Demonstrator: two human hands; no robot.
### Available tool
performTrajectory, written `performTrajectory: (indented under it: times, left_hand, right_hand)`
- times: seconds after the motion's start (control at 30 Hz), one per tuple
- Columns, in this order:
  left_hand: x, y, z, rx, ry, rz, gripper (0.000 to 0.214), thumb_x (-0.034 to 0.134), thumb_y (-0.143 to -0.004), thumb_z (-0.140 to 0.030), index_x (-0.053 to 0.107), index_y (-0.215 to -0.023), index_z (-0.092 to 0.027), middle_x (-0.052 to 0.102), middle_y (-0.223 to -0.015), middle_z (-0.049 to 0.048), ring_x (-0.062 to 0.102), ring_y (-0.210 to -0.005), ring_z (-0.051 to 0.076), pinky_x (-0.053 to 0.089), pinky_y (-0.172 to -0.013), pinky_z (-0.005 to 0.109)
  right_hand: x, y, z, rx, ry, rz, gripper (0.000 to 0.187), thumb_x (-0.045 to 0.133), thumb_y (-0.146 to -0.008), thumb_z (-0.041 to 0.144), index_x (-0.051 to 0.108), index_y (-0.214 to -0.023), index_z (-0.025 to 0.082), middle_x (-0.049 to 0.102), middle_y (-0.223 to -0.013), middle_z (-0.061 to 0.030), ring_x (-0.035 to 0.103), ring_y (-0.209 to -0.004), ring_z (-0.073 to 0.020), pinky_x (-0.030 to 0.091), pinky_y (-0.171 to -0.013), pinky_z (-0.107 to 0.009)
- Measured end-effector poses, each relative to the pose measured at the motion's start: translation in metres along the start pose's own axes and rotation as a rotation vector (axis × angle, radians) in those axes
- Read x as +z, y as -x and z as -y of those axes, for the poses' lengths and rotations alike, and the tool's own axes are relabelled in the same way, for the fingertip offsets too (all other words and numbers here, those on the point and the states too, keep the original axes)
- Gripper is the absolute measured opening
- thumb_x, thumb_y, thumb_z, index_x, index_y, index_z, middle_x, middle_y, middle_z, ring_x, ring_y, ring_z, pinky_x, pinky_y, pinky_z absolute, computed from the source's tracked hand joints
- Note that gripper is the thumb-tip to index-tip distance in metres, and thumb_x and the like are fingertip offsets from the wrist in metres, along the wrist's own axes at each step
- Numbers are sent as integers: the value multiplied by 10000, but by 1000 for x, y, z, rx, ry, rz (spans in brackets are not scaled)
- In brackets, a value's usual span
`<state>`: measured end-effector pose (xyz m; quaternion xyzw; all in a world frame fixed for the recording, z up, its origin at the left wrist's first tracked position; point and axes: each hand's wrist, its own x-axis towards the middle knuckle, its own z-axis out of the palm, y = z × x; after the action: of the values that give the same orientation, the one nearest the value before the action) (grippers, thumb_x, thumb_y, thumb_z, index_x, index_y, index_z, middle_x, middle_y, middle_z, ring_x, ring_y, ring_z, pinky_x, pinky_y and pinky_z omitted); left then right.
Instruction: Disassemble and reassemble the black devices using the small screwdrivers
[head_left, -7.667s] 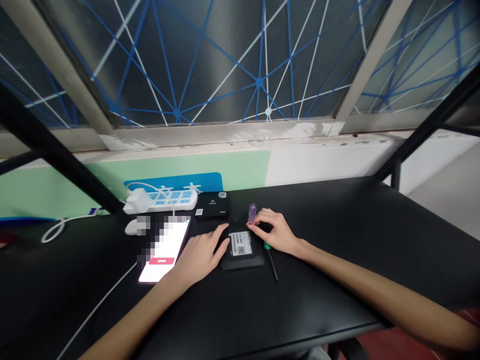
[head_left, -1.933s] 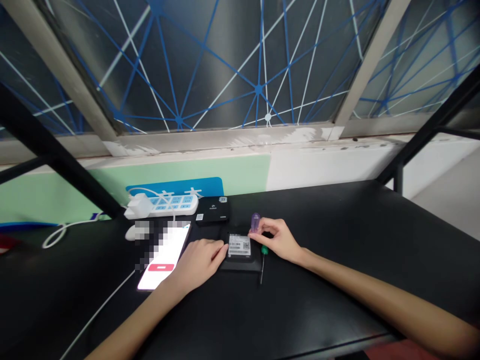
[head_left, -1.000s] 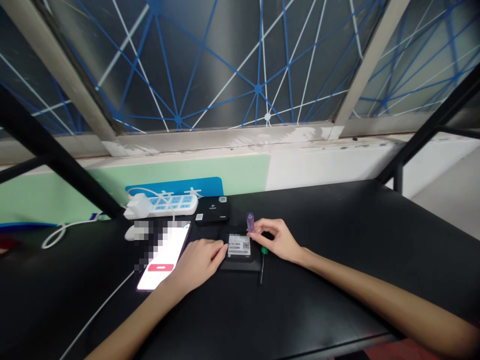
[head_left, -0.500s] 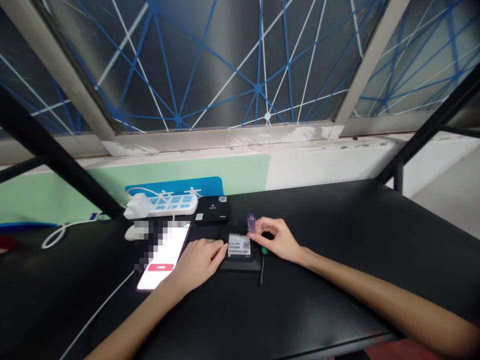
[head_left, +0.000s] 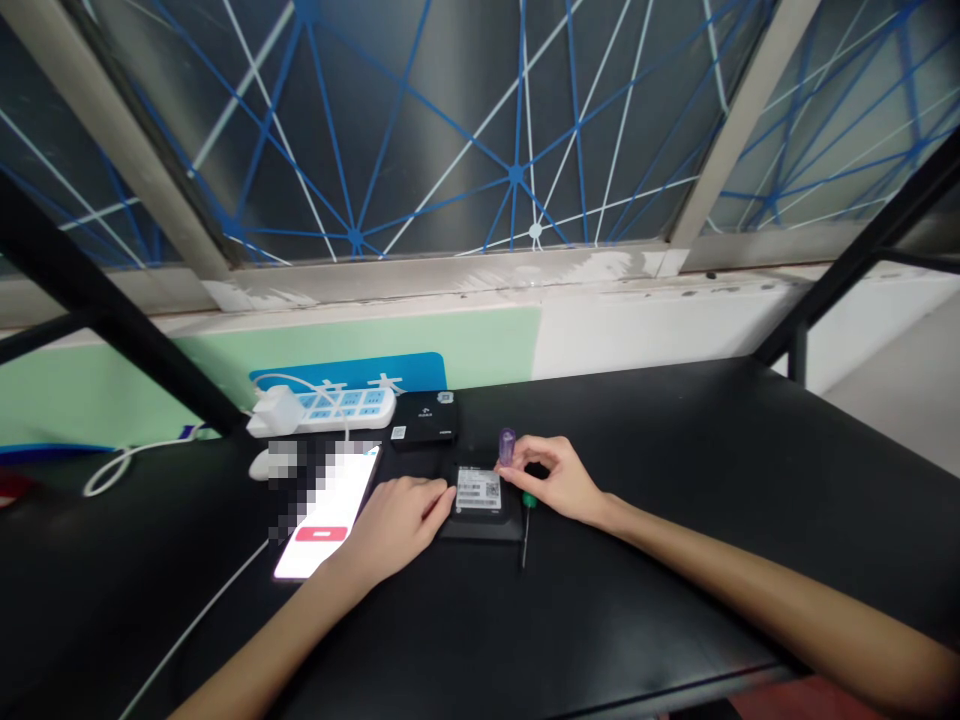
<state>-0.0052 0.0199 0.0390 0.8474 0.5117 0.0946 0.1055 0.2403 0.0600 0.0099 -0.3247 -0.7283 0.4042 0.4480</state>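
Observation:
A black box-shaped device (head_left: 487,528) lies on the table with a white printed label (head_left: 478,489) facing up. My left hand (head_left: 401,515) rests against its left edge, fingers curled and closed on that side. At the device's far right corner, my right hand (head_left: 555,480) pinches a purple screwdriver (head_left: 507,446) between thumb and fingers. Its translucent handle stands nearly upright; the shaft and tip are hidden. Beneath my right hand lies a second screwdriver with a green handle (head_left: 529,500), its thin shaft pointing towards me along the device's right side.
Left of my left hand is a lit phone (head_left: 330,510), partly pixelated. Behind it are a white power strip (head_left: 360,405) with a plugged charger (head_left: 277,410), and a white mouse (head_left: 261,466). Another black box (head_left: 424,420) stands near the wall. A white cable (head_left: 202,620) crosses the table (head_left: 675,440).
The purple handle has shifted slightly to the right in my right hand's fingers. My left hand, the device and the green screwdriver stay practically in place.

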Motion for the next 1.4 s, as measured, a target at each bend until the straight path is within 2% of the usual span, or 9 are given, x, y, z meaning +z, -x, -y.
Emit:
performTrajectory:
  times: [0.4, 0.87, 1.13, 1.4]
  left_hand:
    - [0, 0, 0, 1, 6, 9, 424, 321, -1032, -356, 504, -681, -206, 629, -686, 8, 606, -639, 193, 298, -582, 276]
    - [0, 0, 0, 3, 0, 0, 422, 328, -1030, -345, 528, -685, -207, 636, -686, 16, 610, -643, 196, 301, -582, 283]
    - [1, 0, 1, 5, 10, -5, 422, 333, -1028, -346, 527, -681, -206, 630, -677, 15, 607, -635, 194, 298, -578, 279]
    - [0, 0, 0, 1, 3, 2, 432, 318, -1030, -354, 532, -686, -207, 627, -679, 18, 606, -634, 195, 299, -576, 284]
  right_hand:
    - [-1, -1, 4, -18, 11, 11, 232, 696, -849, 372, 709, -872, 141, 710, -780, -63, 616, -653, -148, 538, -657, -287]
    - [-1, 0, 2, -12, -21, 15, 239, 700, -846, 391, 670, -872, 155, 700, -788, -58, 627, -676, -153, 552, -682, -300]
    - [0, 0, -1, 3, -16, -2, 248, 728, -819, 392, 635, -835, 164, 665, -758, -33, 603, -643, -137, 534, -644, -279]
    - [-1, 0, 6, -33, -4, 22, 250, 660, -874, 397, 689, -881, 149, 700, -795, -69, 650, -731, -178, 560, -711, -317]
